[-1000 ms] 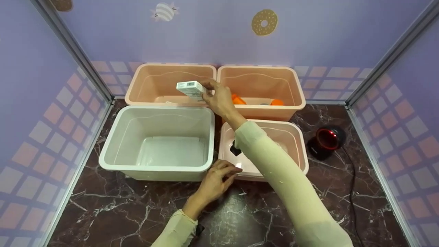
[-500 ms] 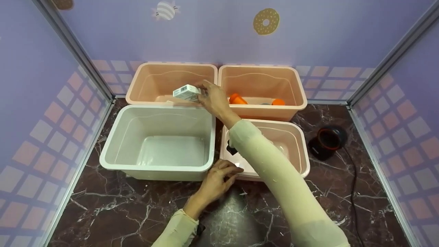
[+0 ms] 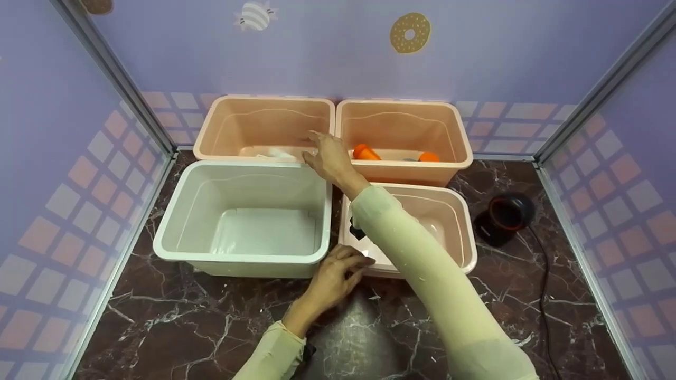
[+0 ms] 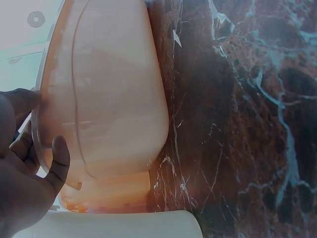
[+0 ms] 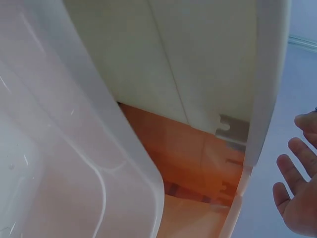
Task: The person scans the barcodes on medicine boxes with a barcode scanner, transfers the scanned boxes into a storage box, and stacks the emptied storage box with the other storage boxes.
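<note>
Above the front edge of the back left peach bin [image 3: 274, 113] hovers my right hand [image 3: 330, 158], its fingers spread and holding nothing; the right wrist view shows the parted fingers [image 5: 292, 171] too. Low in that bin lies a blurred white box [image 3: 280, 153], partly hidden by the rim, beside another small pale item. My left hand [image 3: 335, 274] rests at the near left corner of the front pink bin [image 3: 454, 227]. In the left wrist view, its fingers lie loosely over the bin's rim and the thumb [image 4: 60, 156] stands outside the wall.
A large white bin [image 3: 237, 258] stands at front left. The back right peach bin [image 3: 401, 119] contains an orange bottle [image 3: 365, 152], another orange item [image 3: 429, 157] and something grey. A black scanner-like device [image 3: 504, 214] with a cable stands at right on the dark marbled table [image 3: 174, 316].
My right hand has let go of the white box, which has dropped into the back left bin. Its fingers have spread apart. The left hand has stayed in place.
</note>
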`<state>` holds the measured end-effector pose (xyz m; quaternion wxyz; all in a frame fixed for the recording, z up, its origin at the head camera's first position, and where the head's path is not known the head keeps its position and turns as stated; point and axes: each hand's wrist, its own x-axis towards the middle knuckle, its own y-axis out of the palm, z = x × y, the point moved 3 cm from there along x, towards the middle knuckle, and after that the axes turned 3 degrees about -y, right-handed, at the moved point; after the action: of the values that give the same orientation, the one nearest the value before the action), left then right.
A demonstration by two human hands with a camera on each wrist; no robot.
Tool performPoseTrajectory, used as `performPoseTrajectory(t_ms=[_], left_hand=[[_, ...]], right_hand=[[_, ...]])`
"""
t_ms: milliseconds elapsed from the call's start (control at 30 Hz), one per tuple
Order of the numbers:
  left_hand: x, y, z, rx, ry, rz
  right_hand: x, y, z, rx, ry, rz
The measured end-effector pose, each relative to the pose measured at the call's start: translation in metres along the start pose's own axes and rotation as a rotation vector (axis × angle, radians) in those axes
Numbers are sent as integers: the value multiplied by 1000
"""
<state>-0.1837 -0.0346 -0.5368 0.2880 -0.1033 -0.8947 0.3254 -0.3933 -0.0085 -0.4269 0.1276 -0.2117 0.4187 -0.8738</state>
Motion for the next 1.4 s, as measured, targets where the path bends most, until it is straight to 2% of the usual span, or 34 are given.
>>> performPoseTrajectory(t_ms=[200,567,1067,1400], left_hand=[[0,0,-1,17,-34,32],[0,0,-1,23,15,-18],[1,0,-1,12,-16,8],[0,1,-1,-1,-10,-22]], right_hand=[[-6,-10,-7,0,-28,-15],[-23,-26,-21,81,-97,-56],[-57,-57,-39,180,-67,-26],[-86,-81,-62,210,-32,14]])
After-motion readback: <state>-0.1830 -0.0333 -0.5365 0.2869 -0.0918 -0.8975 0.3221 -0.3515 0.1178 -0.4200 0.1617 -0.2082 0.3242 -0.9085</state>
